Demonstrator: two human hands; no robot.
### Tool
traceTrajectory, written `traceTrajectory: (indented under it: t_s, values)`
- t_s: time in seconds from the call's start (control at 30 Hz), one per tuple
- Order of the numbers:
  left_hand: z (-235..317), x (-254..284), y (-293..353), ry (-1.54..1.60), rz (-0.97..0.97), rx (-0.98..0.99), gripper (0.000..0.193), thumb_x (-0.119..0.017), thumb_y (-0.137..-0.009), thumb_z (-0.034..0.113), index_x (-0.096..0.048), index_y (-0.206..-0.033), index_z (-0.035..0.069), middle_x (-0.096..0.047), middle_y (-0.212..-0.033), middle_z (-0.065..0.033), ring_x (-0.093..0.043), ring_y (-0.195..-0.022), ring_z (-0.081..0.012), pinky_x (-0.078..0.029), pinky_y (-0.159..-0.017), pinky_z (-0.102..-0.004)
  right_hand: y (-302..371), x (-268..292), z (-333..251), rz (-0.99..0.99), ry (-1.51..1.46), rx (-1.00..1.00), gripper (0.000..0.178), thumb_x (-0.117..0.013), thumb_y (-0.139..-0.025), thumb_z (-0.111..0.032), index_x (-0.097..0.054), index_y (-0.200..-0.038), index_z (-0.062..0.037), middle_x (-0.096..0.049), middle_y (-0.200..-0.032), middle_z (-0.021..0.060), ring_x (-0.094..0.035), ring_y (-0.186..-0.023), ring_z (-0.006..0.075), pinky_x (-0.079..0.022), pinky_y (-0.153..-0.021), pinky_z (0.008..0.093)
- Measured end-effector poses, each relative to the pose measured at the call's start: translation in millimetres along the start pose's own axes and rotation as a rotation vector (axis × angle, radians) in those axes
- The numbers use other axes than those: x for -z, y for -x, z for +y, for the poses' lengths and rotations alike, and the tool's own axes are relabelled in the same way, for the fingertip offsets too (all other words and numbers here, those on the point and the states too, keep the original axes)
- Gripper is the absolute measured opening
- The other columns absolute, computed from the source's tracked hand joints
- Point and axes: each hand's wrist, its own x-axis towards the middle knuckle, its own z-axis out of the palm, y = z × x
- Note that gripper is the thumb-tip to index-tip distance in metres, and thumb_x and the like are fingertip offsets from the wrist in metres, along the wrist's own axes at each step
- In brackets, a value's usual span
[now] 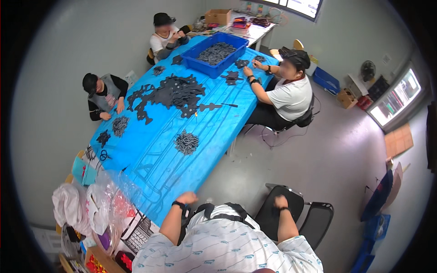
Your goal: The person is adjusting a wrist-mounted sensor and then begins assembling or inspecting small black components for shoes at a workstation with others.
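Observation:
My left hand is loosely closed beside the near corner of the blue-covered table; nothing shows in its fingers. My right hand is curled into a fist above the black chair, and I cannot tell whether it touches the chair. No object shows in it either. Dark bands circle both wrists. On the table, the pile of small grey pieces lies nearest to me. Farther up is a large heap of flat dark cut pieces.
Three people sit around the table, handling small dark pieces. A blue bin of grey pieces stands at the far end. Scissors lie near the left edge. Plastic bags crowd the lower left. A cable trails across the floor by the right-hand person's chair.

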Motion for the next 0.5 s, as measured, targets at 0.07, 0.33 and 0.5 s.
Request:
traceTrajectory:
  t_s: [0.07, 0.33, 0.5]
  values:
    - [-23.4, -37.9, 46.6, 0.376, -0.101, 0.237, 0.027, -0.06, -0.082, 0.034, -0.066, -0.075, 0.008, -0.064, -0.069, -0.0014, -0.054, -0.054, -0.0101, -0.036, -0.041, -0.0292, 33.9, -11.0, -1.7, -0.262, -0.018, -0.205, 0.034, -0.067, -0.075, -0.027, -0.07, -0.095, 0.0, -0.068, -0.099, 0.0227, -0.065, -0.098, 0.0358, -0.05, -0.087, 0.0438]
    - [-54.2, -175.2, 126.3, 0.818, -0.231, 0.539, 0.044, -0.054, -0.089, 0.039, -0.06, -0.123, 0.013, -0.065, -0.117, -0.0067, -0.061, -0.1, -0.0181, -0.047, -0.084, -0.0346, 80.7, -5.7, -23.6, -1.139, -0.567, -0.647, 0.079, -0.051, -0.087, -0.063, -0.046, -0.126, 0.0053, -0.061, -0.111, 0.0271, -0.064, -0.095, 0.0373, -0.051, -0.078, 0.0477]
    - [-36.8, -196.2, 144.1, 0.874, -0.186, 0.58, 0.043, -0.054, -0.089, 0.039, -0.06, -0.122, 0.012, -0.065, -0.115, -0.0072, -0.061, -0.099, -0.0186, -0.047, -0.083, -0.0347, 78.1, -7.8, -48.1, -1.258, -0.285, -0.11, 0.035, -0.063, -0.085, -0.031, -0.065, -0.092, 0.0036, -0.068, -0.08, 0.0153, -0.066, -0.066, 0.0248, -0.053, -0.063, 0.0368]
